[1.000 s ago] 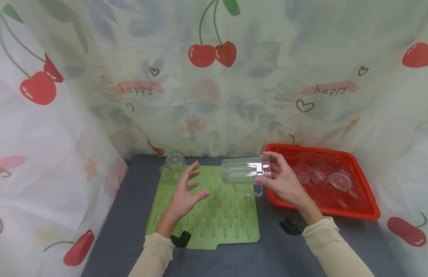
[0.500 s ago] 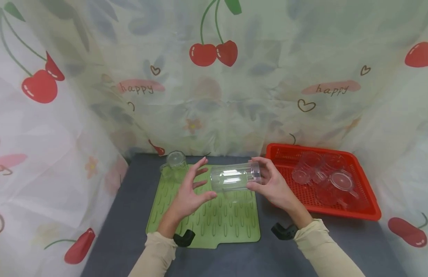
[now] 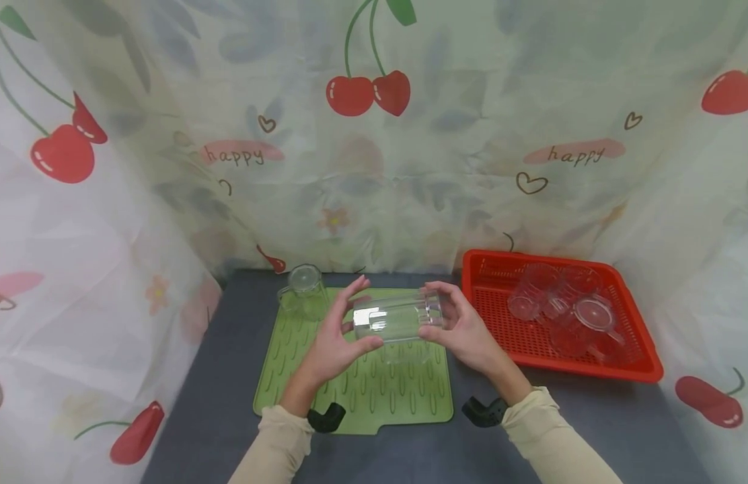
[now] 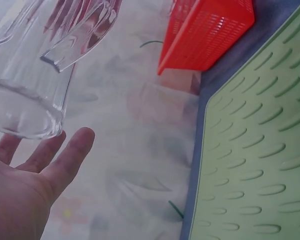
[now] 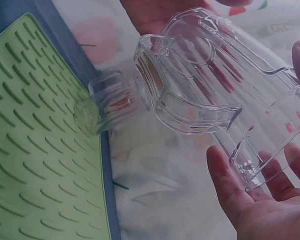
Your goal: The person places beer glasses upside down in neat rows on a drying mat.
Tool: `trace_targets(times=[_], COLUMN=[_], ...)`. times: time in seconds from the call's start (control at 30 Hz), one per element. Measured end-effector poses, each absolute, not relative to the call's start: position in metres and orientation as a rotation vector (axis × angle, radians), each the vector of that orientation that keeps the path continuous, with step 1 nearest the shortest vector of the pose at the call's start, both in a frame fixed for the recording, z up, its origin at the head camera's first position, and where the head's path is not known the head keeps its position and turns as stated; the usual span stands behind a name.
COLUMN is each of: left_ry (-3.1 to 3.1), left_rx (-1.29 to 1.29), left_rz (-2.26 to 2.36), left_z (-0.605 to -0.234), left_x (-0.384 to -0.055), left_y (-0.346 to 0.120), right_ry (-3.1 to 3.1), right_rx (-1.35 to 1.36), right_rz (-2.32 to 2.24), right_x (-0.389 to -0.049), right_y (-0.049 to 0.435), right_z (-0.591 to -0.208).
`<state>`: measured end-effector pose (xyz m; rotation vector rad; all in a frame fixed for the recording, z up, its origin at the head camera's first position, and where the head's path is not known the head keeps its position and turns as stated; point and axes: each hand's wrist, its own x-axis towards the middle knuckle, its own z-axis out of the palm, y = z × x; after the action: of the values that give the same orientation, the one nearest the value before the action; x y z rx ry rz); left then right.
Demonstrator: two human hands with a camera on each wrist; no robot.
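Note:
A clear glass mug [image 3: 398, 316] is held sideways in the air over the green drying mat [image 3: 410, 396], its handle [image 5: 190, 117] hanging toward the mat. My right hand [image 3: 465, 329] grips the mug's right end, thumb in front and fingers behind. At the other end my left hand [image 3: 340, 336] spreads around the glass, thumb low and fingers reaching up. Straight fingers [image 4: 70, 160] come right up to the mug's edge in the left wrist view. Another glass mug [image 3: 307, 289] stands upside down at the mat's back left corner.
To the right is a red perforated basket [image 3: 489, 329] with several clear glass mugs [image 3: 592, 316] lying in it. A dark grey tabletop [image 3: 210, 403] lies under everything. Cherry-patterned curtains [image 3: 374, 202] close off the back and both sides.
My right hand has carried the mug leftward from beside the basket toward my left hand. The left hand has moved slightly right, now around the mug's left end.

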<state>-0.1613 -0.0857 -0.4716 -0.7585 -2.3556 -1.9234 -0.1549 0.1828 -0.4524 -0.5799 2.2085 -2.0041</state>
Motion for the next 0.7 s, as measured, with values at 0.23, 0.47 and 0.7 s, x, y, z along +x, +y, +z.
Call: trace_targets(times=[0.23,0.47,0.7], left_ry=[-2.298,-2.221,-2.251], left_rx=[-0.807,-0.833,-0.809], left_rz=[-1.987,-2.098,-2.090], left_z=[-0.472,-0.476,-0.477], left_x=[-0.161,-0.160,-0.155], left_y=[-0.082,-0.080,-0.081], right_ry=[2.145,2.145,2.189], right_rx=[-0.586,-0.605,-0.543], right_rz=[-2.048,-2.067,-1.958], right_x=[-0.151,-0.148,-0.147], right_y=[0.178,0.173,0.171], right_z=[-0.457,-0.464,-0.470])
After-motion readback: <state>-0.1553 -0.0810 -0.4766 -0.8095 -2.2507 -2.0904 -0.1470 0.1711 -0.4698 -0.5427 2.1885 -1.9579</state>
